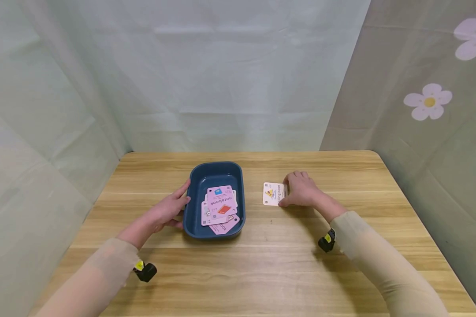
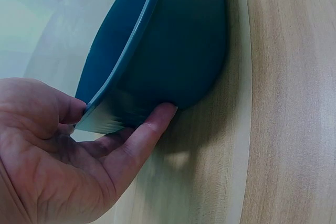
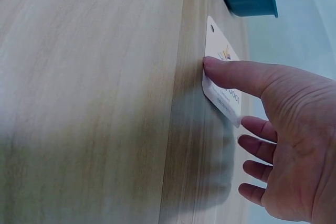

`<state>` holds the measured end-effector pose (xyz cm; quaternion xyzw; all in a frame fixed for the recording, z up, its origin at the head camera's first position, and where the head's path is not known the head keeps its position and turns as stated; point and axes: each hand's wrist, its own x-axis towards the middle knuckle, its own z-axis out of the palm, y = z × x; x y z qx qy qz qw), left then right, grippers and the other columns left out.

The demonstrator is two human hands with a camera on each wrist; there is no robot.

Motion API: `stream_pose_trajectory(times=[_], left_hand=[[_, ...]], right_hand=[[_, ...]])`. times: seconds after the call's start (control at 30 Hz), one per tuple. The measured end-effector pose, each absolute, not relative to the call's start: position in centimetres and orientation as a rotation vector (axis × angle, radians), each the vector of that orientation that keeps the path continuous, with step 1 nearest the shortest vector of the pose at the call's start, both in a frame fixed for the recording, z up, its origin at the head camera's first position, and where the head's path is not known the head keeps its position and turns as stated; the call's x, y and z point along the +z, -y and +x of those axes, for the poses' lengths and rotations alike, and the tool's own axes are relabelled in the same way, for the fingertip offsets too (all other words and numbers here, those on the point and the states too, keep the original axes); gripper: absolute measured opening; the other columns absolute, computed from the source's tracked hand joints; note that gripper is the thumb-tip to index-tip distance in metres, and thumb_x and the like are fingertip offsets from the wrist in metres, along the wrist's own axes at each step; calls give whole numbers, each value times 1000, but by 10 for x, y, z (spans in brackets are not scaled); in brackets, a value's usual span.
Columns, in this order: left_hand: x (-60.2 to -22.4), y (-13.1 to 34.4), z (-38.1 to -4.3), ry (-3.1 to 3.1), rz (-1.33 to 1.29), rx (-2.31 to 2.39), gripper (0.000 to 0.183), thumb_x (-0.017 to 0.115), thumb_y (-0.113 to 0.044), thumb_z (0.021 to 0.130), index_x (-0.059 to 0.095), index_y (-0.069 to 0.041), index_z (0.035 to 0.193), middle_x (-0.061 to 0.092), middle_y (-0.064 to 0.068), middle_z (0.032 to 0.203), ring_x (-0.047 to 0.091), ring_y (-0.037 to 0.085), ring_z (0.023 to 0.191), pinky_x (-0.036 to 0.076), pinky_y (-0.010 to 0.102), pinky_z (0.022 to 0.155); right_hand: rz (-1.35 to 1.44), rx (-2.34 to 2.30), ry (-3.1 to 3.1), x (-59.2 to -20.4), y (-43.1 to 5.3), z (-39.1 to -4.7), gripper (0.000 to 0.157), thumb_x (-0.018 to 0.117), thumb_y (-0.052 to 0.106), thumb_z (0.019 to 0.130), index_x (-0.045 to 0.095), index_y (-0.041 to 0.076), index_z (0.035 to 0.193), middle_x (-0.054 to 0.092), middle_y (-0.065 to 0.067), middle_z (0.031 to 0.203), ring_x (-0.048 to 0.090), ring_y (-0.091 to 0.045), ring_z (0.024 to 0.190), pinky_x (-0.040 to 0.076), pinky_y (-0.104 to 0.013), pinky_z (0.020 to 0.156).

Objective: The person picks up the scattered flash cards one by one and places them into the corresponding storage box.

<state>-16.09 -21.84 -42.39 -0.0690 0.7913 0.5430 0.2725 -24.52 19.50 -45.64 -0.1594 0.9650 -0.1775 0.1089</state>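
Observation:
My left hand (image 1: 168, 211) holds the left side of a dark blue plastic tray (image 1: 188, 222). In the left wrist view its thumb is at the tray's rim (image 2: 123, 61) and other fingers touch the outer wall. Several pink and white picture cards lie overlapped inside; the top card (image 1: 222, 202) reads "notebook". To the tray's right, my right hand (image 1: 301, 190) grips a white card (image 1: 270, 193) with a boat picture across its edges. In the right wrist view the thumb is on one edge of that card (image 3: 218, 90), with the index fingertip by the opposite edge.
A wood-grain table (image 1: 258, 273) carries everything. Pale cloth curtains (image 1: 222, 88) stand behind and at both sides, the right one printed with white flowers. Small black cameras (image 1: 146, 272) are worn at both wrists.

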Motion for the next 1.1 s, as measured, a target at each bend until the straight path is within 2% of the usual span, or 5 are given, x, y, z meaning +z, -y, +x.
stream_pose_trajectory(times=[0.37, 0.57, 0.63, 0.93, 1.1], left_hand=[[-425, 220, -161, -2128, -190, 1456, 64, 34, -27, 113, -3, -44, 162, 25, 31, 160, 63, 35, 109, 61, 44, 74], [-424, 219, -161, -2126, -198, 1454, 64, 34, -26, 113, -3, -45, 162, 24, 31, 161, 62, 36, 110, 61, 44, 74], [-424, 218, -161, -2127, -199, 1451, 64, 34, -26, 113, -3, -45, 162, 25, 31, 160, 62, 36, 110, 61, 44, 75], [-424, 218, -161, -2132, -196, 1439, 65, 35, -26, 113, -3, -44, 162, 24, 31, 160, 62, 37, 111, 61, 44, 75], [-423, 218, -161, -2130, -200, 1446, 65, 35, -26, 113, -3, -45, 162, 24, 31, 161, 62, 36, 109, 61, 44, 74]], right_hand=[[-406, -600, -2781, -456, -190, -246, 81, 95, 37, 68, 56, 4, 130, 61, -8, 110, 46, -34, 112, 38, -52, 98], [-409, -612, -2752, -454, -188, -244, 97, 94, 34, 71, 45, 6, 150, 60, -14, 127, 46, -36, 118, 38, -55, 101], [-426, -592, -2752, -453, -188, -244, 98, 93, 34, 72, 44, 7, 152, 60, -14, 130, 46, -35, 117, 36, -54, 102], [-437, -624, -2755, -455, -189, -244, 79, 91, 31, 76, 56, 5, 142, 64, -5, 107, 47, -31, 107, 39, -46, 89], [-466, -730, -2790, -454, -190, -245, 54, 87, 22, 82, 64, 2, 127, 66, -4, 97, 48, -29, 100, 37, -43, 88]])
